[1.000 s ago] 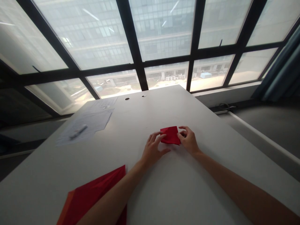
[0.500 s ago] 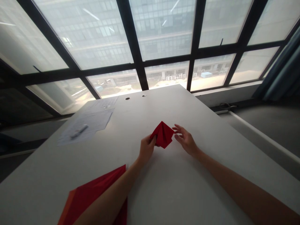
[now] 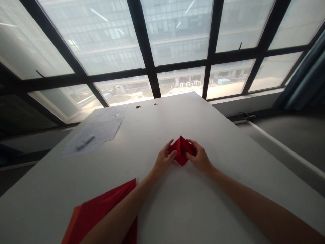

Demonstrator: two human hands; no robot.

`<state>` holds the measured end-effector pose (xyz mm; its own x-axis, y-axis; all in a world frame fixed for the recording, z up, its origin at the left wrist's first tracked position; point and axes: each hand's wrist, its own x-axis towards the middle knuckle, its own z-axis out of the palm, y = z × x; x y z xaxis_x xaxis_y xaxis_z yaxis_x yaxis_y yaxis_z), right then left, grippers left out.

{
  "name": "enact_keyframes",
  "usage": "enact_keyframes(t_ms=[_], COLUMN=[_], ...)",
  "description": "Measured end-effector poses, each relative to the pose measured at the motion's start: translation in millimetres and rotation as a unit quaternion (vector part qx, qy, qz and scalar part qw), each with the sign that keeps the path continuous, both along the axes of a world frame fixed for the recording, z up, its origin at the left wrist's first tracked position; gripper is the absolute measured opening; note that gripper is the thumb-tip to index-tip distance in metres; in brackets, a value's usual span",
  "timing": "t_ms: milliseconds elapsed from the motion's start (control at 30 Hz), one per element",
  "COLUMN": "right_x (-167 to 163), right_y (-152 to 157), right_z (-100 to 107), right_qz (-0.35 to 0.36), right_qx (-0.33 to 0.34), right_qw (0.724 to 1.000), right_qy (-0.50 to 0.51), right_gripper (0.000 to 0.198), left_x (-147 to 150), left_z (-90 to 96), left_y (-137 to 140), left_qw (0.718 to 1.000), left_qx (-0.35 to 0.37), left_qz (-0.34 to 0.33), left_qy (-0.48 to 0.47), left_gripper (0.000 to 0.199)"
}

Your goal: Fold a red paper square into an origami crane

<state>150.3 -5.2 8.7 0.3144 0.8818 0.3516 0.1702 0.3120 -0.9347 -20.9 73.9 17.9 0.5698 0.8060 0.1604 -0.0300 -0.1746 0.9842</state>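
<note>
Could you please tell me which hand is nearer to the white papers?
Left. The left hand, at the left of the small red piece, lies right of the white papers; the right hand, at that piece's right, is farther from them.

Paper piece (image 3: pixel 181 154) between hands (image 3: pixel 163 161) on tabletop (image 3: pixel 162 122); other sheet (image 3: pixel 99 208) nearer left; loose papers (image 3: pixel 108 130) far left, pen-like item (image 3: pixel 85 142) atop; windows (image 3: pixel 175 30) behind.

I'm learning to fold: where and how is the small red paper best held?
The paper likely holds best at its side corners, left hand from the left, right hand from the right: its outline is diamond-shaped, creased down the middle.
</note>
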Motion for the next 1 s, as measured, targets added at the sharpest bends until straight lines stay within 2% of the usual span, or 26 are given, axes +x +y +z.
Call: enact_keyframes(t_ms=[67,100,133,267,367,533,633,733,833,900,933,1000], right_x=[0,0,0,2,6,11,13,15,16,16,16,16], right_y=[-1,-1,-1,2,5,5,2,0,0,1,1,3], right_z=[1,1,2,0,-3,0,6,9,10,9,7,3], right_qz=[0.001,0.001,-0.001,-0.014,-0.012,0.003,0.048,0.090,0.095,0.083,0.060,-0.016], right_qx=[-0.009,-0.013,-0.019,-0.042,-0.050,-0.070,-0.097,-0.121,-0.127,-0.129,-0.127,-0.113], right_qw=[1.000,1.000,1.000,0.998,0.996,0.987,0.980,0.976,0.978,0.981,0.984,0.987], right_qy=[-0.017,-0.022,-0.021,0.034,0.068,0.141,0.169,0.155,0.133,0.117,0.112,0.116], right_gripper=[0.051,0.050,0.048,0.045,0.044,0.049,0.058,0.066,0.067,0.060,0.056,0.046], left_x=[1,1,2,1,-1,-4,-5,-7,-7,-6,-5,-3], left_z=[-3.5,-4.7,-5.2,-2.6,-0.1,-3.7,-7.2,-7.3,-4.8,-3.3,-2.9,-2.8], left_y=[-1,-1,-1,2,4,9,12,15,14,13,12,10], left_qw=[0.999,0.998,0.997,0.999,0.999,0.998,0.997,0.998,1.000,0.999,0.999,0.995], left_qx=[0.039,0.054,0.060,0.017,-0.013,-0.050,-0.064,-0.045,-0.017,-0.001,0.011,0.057], left_qz=[-0.006,0.002,0.015,0.046,0.031,0.014,0.033,0.049,0.004,-0.012,0.003,0.080], left_qy=[0.023,0.037,0.048,0.021,-0.009,-0.024,-0.026,-0.018,0.012,0.030,0.034,0.036], left_gripper=[0.107,0.112,0.109,0.063,0.048,0.041,0.037,0.034,0.033,0.035,0.037,0.037])
